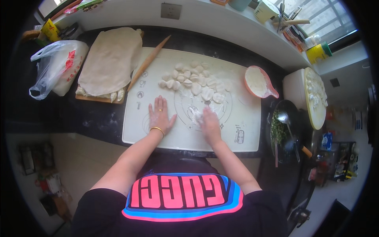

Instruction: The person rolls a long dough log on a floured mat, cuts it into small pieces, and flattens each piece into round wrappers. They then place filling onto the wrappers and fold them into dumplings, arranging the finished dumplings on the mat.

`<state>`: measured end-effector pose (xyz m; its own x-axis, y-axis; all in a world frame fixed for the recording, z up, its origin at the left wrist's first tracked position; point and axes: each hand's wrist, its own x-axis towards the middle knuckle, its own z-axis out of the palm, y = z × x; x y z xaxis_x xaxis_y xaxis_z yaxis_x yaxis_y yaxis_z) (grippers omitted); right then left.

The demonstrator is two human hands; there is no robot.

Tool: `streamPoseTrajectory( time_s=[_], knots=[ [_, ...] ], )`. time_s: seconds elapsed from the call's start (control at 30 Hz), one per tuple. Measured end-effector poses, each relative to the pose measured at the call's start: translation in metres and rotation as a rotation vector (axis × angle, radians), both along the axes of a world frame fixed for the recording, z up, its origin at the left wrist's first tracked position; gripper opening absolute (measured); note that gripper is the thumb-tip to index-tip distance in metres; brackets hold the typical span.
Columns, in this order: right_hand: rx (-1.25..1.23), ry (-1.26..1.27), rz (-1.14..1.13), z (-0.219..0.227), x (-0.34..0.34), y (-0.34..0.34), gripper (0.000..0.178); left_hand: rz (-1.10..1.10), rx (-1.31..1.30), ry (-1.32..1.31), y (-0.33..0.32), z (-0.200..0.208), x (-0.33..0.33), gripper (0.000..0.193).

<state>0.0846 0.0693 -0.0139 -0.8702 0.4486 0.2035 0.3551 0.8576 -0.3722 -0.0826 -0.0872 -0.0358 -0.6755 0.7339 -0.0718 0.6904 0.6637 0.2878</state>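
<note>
My left hand (pixel 160 115) lies flat with its fingers spread on the white kneading mat (pixel 136 132), touching no dough. A flour patch (pixel 194 113) lies at the mat's middle, and my right hand (pixel 210 125) is over its right side. Motion blurs the right fingers, so whether they hold anything does not show. Beyond both hands sit several small dough pieces (pixel 196 89), some round and some flattened, dusted with flour. A pink bowl of flour (pixel 256 82) stands on the mat's far right corner. Along its left edge leans a wooden rolling pin (pixel 149 62).
Left of the mat, a dough sheet (pixel 112 59) covers white shaped pieces on a wooden board (pixel 98 98). Beside it is a plastic bag (pixel 65 67). On the right stand a pan of chopped greens (pixel 279 132) with a spoon and a yellow tray (pixel 312 108) bearing white pieces.
</note>
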Motion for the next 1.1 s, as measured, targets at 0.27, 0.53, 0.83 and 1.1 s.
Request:
streamPoseTrajectory(
  time_s=[0.27,0.53,0.83,1.1],
  knots=[
    [-0.151,-0.303,0.085,-0.013,0.0,-0.032,0.09,-0.011,-0.003,0.004,0.0,-0.001,0.0,0.083],
    [-0.157,-0.362,0.105,0.006,-0.012,-0.023,0.084,-0.009,-0.008,0.008,0.002,0.001,0.0,0.082],
    [-0.104,-0.266,-0.349,-0.023,0.013,0.067,0.078,-0.013,-0.005,0.014,0.001,0.001,0.001,0.082],
    [-0.088,0.123,0.016,-0.001,-0.113,0.048,0.041,0.005,-0.007,0.004,0.0,-0.002,-0.001,0.084]
  ],
)
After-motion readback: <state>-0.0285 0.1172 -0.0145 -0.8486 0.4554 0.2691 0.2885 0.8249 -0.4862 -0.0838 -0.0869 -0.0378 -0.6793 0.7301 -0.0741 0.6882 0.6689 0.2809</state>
